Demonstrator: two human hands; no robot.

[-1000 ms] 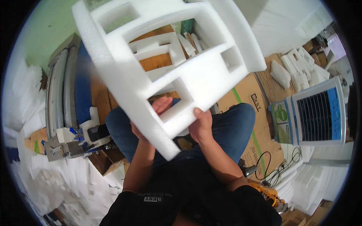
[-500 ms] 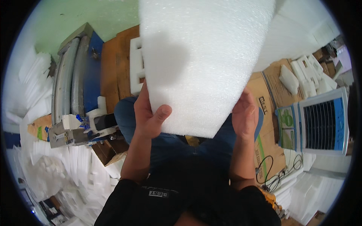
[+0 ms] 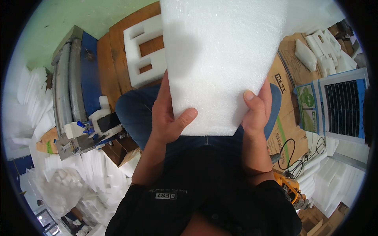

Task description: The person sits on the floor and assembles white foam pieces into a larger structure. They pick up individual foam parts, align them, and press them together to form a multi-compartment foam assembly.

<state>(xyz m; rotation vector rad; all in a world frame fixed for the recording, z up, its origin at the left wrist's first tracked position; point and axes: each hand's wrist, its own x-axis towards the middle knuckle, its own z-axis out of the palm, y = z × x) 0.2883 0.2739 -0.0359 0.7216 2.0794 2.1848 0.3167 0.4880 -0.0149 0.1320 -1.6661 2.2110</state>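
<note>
A large white foam block (image 3: pixel 224 70) stretches up and away from my lap, its near end over my thighs. My left hand (image 3: pixel 169 118) grips its left edge, thumb lying on top and the fingers hidden along the side and underneath. On the opposite edge my right hand (image 3: pixel 256 108) is closed, its thumb pressed on the upper face. Just left of the block, a white foam frame with cut-out openings (image 3: pixel 133 51) rests on a brown wooden board (image 3: pixel 114 59).
To the left stands a roller machine (image 3: pixel 69 82) with a blue side panel. An open cardboard box (image 3: pixel 120 151) and heaped white foam (image 3: pixel 67 185) lie lower left. At right are an air cooler (image 3: pixel 334 106), flattened cardboard (image 3: pixel 289 137), a black cable (image 3: pixel 285 157) and a yellow-orange tool (image 3: pixel 291 190).
My right hand has closed onto the block's right edge, its thumb now on top. The block has shifted slightly right in view, and more of the foam frame shows on the left.
</note>
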